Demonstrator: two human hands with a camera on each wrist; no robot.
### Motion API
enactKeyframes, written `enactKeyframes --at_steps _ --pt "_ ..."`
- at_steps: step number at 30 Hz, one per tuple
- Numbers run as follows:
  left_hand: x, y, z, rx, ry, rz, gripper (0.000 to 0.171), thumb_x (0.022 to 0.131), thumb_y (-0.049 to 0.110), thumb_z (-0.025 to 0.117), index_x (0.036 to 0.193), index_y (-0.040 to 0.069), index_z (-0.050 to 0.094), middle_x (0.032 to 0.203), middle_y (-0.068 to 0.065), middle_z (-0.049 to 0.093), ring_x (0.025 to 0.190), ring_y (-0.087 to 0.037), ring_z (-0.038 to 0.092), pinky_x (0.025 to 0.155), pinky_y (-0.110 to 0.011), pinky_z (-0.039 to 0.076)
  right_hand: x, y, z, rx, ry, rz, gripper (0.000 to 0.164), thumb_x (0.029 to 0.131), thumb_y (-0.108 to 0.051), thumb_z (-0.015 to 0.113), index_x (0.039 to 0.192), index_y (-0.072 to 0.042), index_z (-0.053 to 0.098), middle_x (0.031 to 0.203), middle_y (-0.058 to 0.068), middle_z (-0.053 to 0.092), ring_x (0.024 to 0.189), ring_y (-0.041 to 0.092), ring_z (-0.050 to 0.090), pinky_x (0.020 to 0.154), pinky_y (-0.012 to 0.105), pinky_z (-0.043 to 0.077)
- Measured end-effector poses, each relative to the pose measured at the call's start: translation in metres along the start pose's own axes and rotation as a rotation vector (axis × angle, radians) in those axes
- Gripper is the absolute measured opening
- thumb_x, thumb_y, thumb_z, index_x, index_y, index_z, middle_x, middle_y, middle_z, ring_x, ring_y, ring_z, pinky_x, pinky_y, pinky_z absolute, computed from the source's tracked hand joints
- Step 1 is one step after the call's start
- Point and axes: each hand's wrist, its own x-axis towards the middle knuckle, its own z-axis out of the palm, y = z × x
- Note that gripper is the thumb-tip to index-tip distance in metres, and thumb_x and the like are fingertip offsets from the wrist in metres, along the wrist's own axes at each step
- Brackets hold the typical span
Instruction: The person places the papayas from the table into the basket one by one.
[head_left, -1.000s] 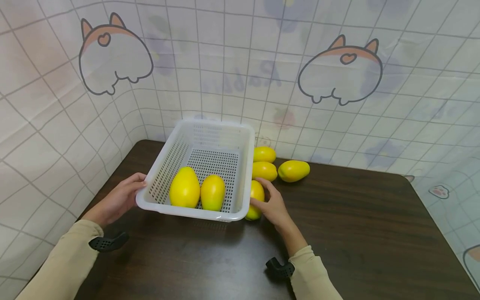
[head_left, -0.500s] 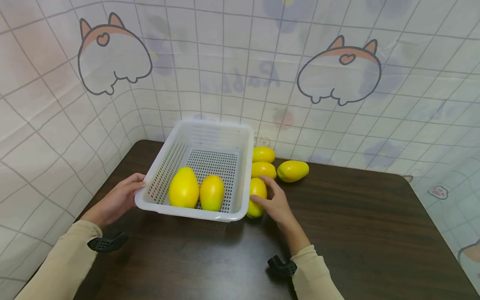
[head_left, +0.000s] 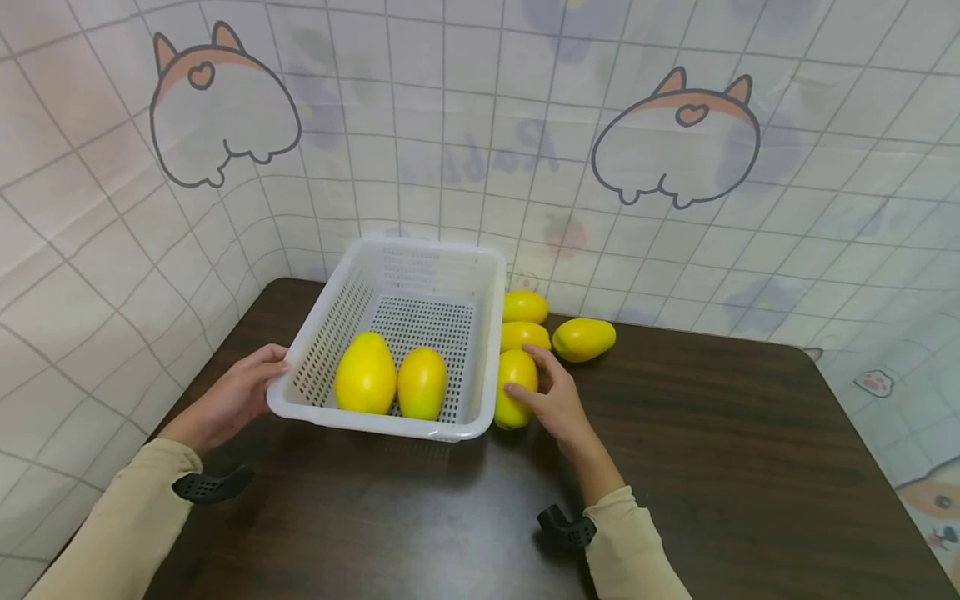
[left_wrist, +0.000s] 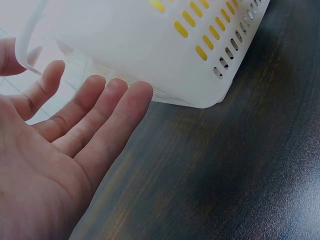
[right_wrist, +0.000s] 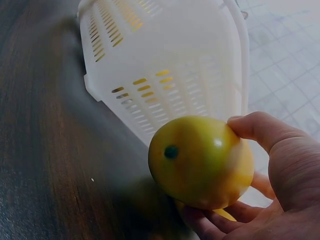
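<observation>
A white perforated plastic basket (head_left: pixel 491 367) sits on the dark table with two yellow mangoes (head_left: pixel 365 372) inside, near its front. At the basket's left front corner my left hand (head_left: pixel 240 390) holds the rim. The left wrist view shows the thumb at the rim and the other fingers along the outside wall. My right hand (head_left: pixel 558 400) grips a yellow-green mango (right_wrist: pixel 195 160) just outside the basket's right wall. Thumb and fingers lie on opposite sides of this mango, and its dark stem end shows in the right wrist view.
Several more mangoes lie right of the basket, among them one mango (head_left: pixel 583 340) set apart at the back. A patterned cloth (head_left: pixel 465 125) hangs behind and beside the brown table (head_left: pixel 697 450). The table extends to the right.
My right hand has moved slightly right and away from me with the mango, which now shows more fully beside the basket. The left hand keeps its place at the rim.
</observation>
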Motion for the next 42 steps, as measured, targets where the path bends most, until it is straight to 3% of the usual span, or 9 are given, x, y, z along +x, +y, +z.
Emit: enactKeyframes --at_steps 11,25,42 --pt "-0.001 0.0 0.0 0.014 -0.001 0.001 0.034 0.104 0.038 0.037 0.126 0.013 0.039 0.117 0.006 0.053 0.103 -0.011 0.061 0.087 -0.035 0.05 0.0 -0.001 -0.004 -0.022 0.033 0.039 0.063 0.086 -0.026 0.07 0.142 -0.023 0.043 0.146 0.011 0.043 0.108 0.033 0.056 0.085 0.034 0.051" --pt "-0.001 0.001 0.001 0.008 0.0 0.007 0.033 0.104 0.038 0.037 0.126 0.013 0.039 0.117 0.005 0.053 0.103 -0.013 0.061 0.087 -0.034 0.051 -0.004 -0.009 -0.009 0.005 0.034 0.031 0.062 0.088 -0.025 0.069 0.143 -0.02 0.042 0.149 0.013 0.04 0.119 0.035 0.052 0.096 0.041 0.047" --pt "-0.001 -0.001 0.0 0.007 -0.002 0.009 0.033 0.103 0.037 0.037 0.127 0.014 0.04 0.119 0.005 0.052 0.103 -0.013 0.061 0.088 -0.036 0.051 -0.005 -0.013 -0.015 0.044 0.019 0.036 0.061 0.09 -0.026 0.067 0.144 -0.022 0.04 0.146 0.01 0.043 0.116 0.033 0.053 0.092 0.034 0.048"
